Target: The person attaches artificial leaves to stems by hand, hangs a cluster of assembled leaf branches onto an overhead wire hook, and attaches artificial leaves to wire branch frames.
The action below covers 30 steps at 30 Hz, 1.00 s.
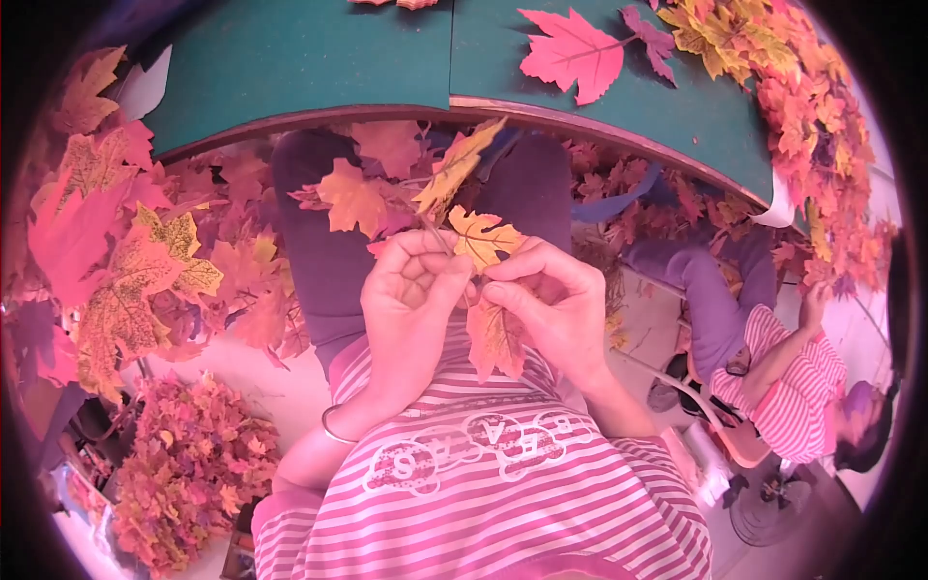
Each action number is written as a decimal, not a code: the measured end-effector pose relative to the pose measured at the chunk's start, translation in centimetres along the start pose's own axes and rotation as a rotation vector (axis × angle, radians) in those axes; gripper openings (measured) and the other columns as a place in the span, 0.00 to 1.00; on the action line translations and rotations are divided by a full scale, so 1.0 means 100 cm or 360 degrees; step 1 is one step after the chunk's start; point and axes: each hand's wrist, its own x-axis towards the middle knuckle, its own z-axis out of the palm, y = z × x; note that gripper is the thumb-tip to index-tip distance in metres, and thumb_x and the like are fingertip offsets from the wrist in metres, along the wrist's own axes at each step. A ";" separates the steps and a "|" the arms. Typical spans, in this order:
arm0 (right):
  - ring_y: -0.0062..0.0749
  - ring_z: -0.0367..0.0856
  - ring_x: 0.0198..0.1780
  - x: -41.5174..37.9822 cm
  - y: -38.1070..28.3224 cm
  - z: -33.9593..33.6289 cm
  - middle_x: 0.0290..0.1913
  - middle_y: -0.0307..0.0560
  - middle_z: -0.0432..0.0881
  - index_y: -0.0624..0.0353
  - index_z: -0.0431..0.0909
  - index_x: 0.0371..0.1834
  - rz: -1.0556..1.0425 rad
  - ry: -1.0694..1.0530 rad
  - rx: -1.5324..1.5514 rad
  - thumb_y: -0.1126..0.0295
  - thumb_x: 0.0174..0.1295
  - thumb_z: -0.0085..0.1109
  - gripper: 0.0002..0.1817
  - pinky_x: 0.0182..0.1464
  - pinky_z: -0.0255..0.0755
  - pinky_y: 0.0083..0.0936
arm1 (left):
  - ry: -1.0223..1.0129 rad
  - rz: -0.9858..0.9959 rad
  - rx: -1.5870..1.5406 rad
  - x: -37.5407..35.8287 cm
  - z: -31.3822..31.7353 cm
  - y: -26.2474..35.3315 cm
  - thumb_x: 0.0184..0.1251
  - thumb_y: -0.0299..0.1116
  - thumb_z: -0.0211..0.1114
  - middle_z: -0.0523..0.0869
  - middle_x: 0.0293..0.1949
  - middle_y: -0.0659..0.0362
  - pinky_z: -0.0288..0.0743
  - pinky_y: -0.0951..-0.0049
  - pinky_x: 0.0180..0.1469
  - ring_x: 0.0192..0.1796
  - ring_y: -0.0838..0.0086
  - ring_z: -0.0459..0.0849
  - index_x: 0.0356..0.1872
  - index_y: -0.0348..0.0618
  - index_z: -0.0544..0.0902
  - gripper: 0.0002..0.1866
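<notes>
Above my lap, my left hand (411, 290) is closed round the stem of a spray of artificial maple leaves (355, 198), whose orange and yellow leaves stick out toward the table. Close beside it, my right hand (561, 295) pinches at a small yellow-orange leaf (480, 239) between the two hands. An orange-pink leaf (495, 338) hangs below my right fingertips. The fingers hide the point where leaves and stem meet.
A green table (319, 58) curves ahead, with a pink leaf (575, 53) on it. Leaf piles lie left (106, 251) and right (822, 116), and a heap (188, 464) lower left. Another person (783, 377) sits at right near a fan (770, 503).
</notes>
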 end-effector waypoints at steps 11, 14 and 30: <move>0.23 0.81 0.41 0.003 -0.001 -0.001 0.38 0.44 0.81 0.70 0.84 0.38 -0.0066 0.0001 -0.0205 0.84 0.56 0.69 0.08 0.44 0.77 0.20 | 0.0040 0.0165 0.0150 -0.001 0.006 -0.001 0.69 0.16 0.62 0.82 0.40 0.58 0.76 0.82 0.48 0.41 0.83 0.81 0.48 0.33 0.75 0.10; 0.22 0.82 0.38 0.005 -0.001 -0.005 0.34 0.43 0.82 0.68 0.85 0.36 -0.0096 0.0002 -0.0312 0.83 0.54 0.71 0.07 0.39 0.75 0.19 | -0.0088 0.0171 0.0174 -0.002 -0.001 -0.005 0.69 0.17 0.62 0.82 0.40 0.59 0.77 0.82 0.47 0.40 0.83 0.81 0.46 0.33 0.76 0.08; 0.23 0.83 0.45 0.019 0.008 -0.023 0.42 0.43 0.83 0.63 0.74 0.52 0.0422 0.0009 0.0714 0.81 0.60 0.68 0.18 0.50 0.79 0.22 | -0.0500 -0.0157 0.0425 0.001 0.002 -0.012 0.84 0.45 0.42 0.76 0.64 0.50 0.70 0.69 0.64 0.63 0.68 0.77 0.73 0.34 0.65 0.28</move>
